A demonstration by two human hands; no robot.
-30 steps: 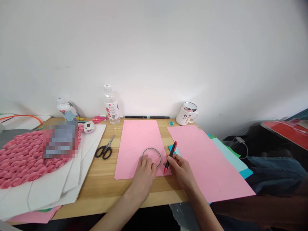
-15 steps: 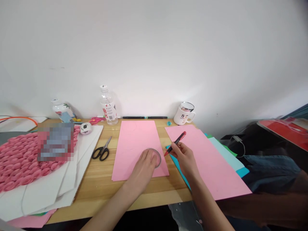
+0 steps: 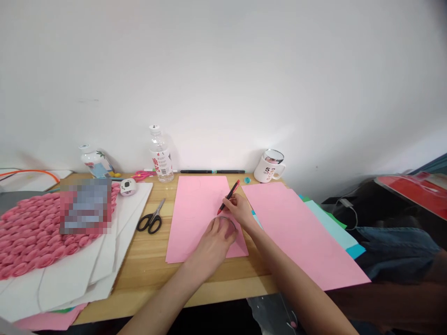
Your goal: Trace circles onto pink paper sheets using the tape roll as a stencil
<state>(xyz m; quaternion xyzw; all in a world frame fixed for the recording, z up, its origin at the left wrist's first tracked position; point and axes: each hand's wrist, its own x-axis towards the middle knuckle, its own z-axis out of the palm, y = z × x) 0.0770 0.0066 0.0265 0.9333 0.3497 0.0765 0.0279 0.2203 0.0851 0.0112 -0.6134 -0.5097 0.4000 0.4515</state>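
My left hand (image 3: 214, 242) rests on a pink sheet of paper (image 3: 185, 223), its fingers curved over a thin dark-edged round ring (image 3: 230, 218) and pressing it down. The fingers hide much of the ring, so whether its middle is hollow or clear I cannot tell. In my right hand (image 3: 240, 209) a red-and-black pen (image 3: 229, 196) is pinched, tilted, its tip close to the ring's upper edge. Faint curved lines show on the upper part of the sheet.
Black-handled scissors (image 3: 151, 221) lie left of the sheet. Behind stand a plastic bottle (image 3: 162, 160) and a white mug (image 3: 267, 167). More pink paper (image 3: 296, 228) lies at right. Pink paper rosettes (image 3: 31, 237) cover white boards at left.
My right hand has moved left with the pen, from beside the sheet to over the ring's upper edge. My left hand stays at the ring, its fingers slightly shifted. The view has shifted slightly.
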